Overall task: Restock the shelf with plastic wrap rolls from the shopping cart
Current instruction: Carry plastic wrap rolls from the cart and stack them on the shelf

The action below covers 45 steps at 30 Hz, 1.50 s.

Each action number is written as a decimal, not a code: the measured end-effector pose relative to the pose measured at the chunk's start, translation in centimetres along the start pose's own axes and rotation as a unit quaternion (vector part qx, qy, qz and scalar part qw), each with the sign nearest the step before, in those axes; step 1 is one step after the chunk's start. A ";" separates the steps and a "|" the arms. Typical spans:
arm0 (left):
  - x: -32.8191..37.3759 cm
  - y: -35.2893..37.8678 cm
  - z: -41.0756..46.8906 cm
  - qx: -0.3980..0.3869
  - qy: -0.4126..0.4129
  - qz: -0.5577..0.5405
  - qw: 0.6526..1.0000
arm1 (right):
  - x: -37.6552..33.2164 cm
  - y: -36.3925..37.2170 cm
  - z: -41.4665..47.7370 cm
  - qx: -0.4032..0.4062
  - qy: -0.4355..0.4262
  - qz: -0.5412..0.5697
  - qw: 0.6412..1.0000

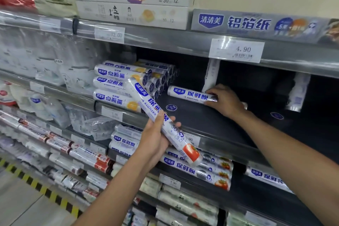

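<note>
While the right hand (226,102) is gripping one plastic wrap roll (189,95) lying on the dark shelf (201,119), the left hand (156,141) is holding a second roll (146,100) tilted at the shelf's near edge. Four stacked rolls (113,86) are sitting just left.

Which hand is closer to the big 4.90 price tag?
Right. The right hand, gripping a shelved roll, is below the price tag; the left hand, holding another roll, is lower and further left.
</note>
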State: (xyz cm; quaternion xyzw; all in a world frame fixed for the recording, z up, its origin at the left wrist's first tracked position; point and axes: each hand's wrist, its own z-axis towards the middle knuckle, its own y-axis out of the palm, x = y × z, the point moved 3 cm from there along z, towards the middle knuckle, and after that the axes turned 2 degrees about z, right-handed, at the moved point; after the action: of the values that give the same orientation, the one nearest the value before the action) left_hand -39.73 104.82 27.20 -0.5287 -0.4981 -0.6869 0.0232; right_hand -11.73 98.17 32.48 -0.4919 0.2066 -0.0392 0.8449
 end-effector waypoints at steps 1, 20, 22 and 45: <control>-0.1 0.0 0.1 -0.002 -0.001 -0.001 1.000 | -0.1 0.1 0.1 -0.001 0.002 -0.003 1.000; -1.4 -0.2 -1.2 -0.023 -0.017 -0.001 1.000 | -6.4 -2.1 -4.2 0.050 -0.017 -0.012 0.998; -1.6 0.0 -1.9 -0.039 -0.018 0.002 0.999 | -8.4 -2.4 -6.2 0.047 -0.023 0.039 0.998; -13.2 -12.8 -9.6 -0.107 -0.079 0.533 0.836 | -9.2 10.5 -26.3 -0.210 0.110 0.029 0.971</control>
State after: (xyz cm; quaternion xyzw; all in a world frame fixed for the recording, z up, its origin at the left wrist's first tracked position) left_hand -47.83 97.86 9.39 -0.7640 -0.0632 -0.5731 0.2897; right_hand -31.75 84.60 15.17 -0.6445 0.3162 -0.0246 0.6957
